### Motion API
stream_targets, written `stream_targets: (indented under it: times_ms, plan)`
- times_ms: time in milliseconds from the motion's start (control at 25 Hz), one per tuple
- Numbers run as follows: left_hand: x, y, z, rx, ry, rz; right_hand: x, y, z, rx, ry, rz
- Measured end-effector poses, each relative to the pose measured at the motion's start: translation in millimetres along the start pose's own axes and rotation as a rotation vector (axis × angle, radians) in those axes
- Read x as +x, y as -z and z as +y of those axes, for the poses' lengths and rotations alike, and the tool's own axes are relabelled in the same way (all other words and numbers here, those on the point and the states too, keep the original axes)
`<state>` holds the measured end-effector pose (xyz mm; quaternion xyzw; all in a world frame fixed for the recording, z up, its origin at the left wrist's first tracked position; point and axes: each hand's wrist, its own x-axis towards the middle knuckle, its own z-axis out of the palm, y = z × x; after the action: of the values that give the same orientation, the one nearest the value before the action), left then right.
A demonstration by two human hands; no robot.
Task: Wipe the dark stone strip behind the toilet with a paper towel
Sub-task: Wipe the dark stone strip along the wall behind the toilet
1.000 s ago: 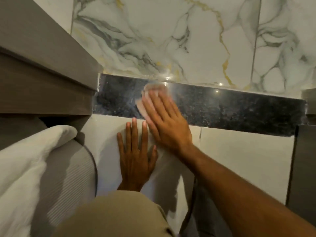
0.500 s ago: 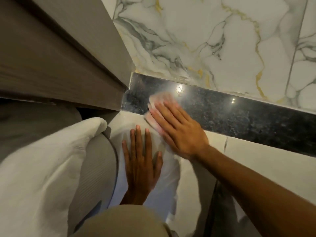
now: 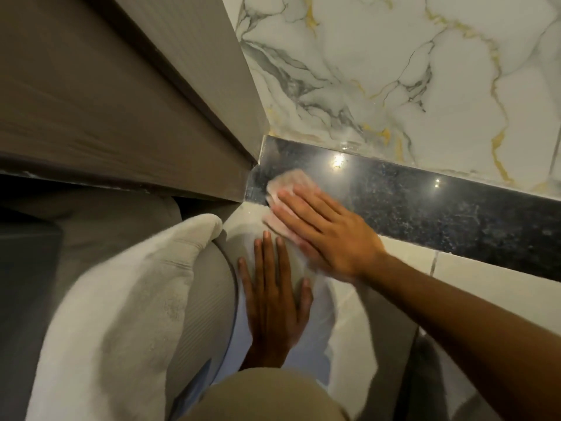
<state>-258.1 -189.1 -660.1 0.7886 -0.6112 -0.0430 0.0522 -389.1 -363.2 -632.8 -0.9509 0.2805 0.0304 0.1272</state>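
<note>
A dark speckled stone strip (image 3: 440,214) runs across the wall under white marble tiles. My right hand (image 3: 328,232) lies flat on a crumpled paper towel (image 3: 285,183) and presses it against the strip's left end, close to the corner with the brown panel. Part of the towel sticks out above and to the left of my fingers. My left hand (image 3: 273,296) rests flat, fingers apart, on the white surface just below the strip, holding nothing.
A brown wood-look panel (image 3: 121,101) juts out on the left and meets the strip at its end. A white towel (image 3: 115,299) hangs at lower left over a grey ribbed surface (image 3: 206,293). White marble wall (image 3: 394,71) rises above the strip.
My right hand has slid the paper towel leftward along the strip toward the corner. The view has shifted left with it. My left hand has stayed flat in place.
</note>
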Motion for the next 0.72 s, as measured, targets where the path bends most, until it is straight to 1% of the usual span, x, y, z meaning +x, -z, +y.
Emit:
stream_targets:
  times_ms: [40, 80, 120, 200, 240, 280, 320, 360, 400, 440, 480, 520, 560, 640, 680, 720]
  plan:
    - [1, -1, 0, -0.01, 0.001, -0.018, -22, 0, 13, -0.01, 0.049, 0.006]
    - [0, -3, 1, -0.014, 0.005, -0.036, -35, 0, 24, -0.008, 0.002, 0.047]
    - [1, -4, 2, -0.013, 0.006, -0.038, -33, 3, 33, -0.003, -0.127, 0.094]
    - [0, -6, -3, 0.007, 0.002, -0.026, 14, 13, 27, 0.042, -0.482, 0.18]
    - [0, -7, -5, 0.031, -0.006, -0.019, 43, 16, 14, 0.064, -0.569, 0.167]
    - [-1, -10, -5, 0.046, -0.015, -0.003, 63, 16, 3, 0.057, -0.519, 0.122]
    - [-1, -12, -4, 0.04, -0.023, 0.013, 68, 13, -5, 0.044, -0.371, 0.066]
    - [-3, -11, -3, 0.015, -0.025, 0.022, 59, 8, -8, 0.033, -0.175, 0.012]
    - [-4, -9, -4, -0.006, -0.025, 0.02, 38, 5, -5, 0.012, -0.027, -0.014]
    - [-5, -8, -4, -0.01, -0.029, 0.005, 9, 2, 3, 0.005, 0.039, -0.013]
    - [-5, -7, -4, -0.014, -0.033, -0.018, -19, 3, 13, 0.006, 0.014, 0.014]
    - [-3, -6, -3, -0.014, -0.032, -0.036, -33, 5, 24, 0.006, -0.086, 0.061]
    - [-2, -6, -3, -0.002, -0.025, -0.044, -32, 7, 31, 0.006, -0.234, 0.104]
    - [0, -8, -3, 0.023, -0.021, -0.038, 10, 14, 30, 0.031, -0.545, 0.194]
    - [-1, -9, -4, 0.013, -0.019, -0.028, 36, 17, 19, 0.065, -0.619, 0.203]
    - [-2, -9, -5, -0.008, -0.023, -0.02, 55, 16, 7, 0.088, -0.613, 0.193]
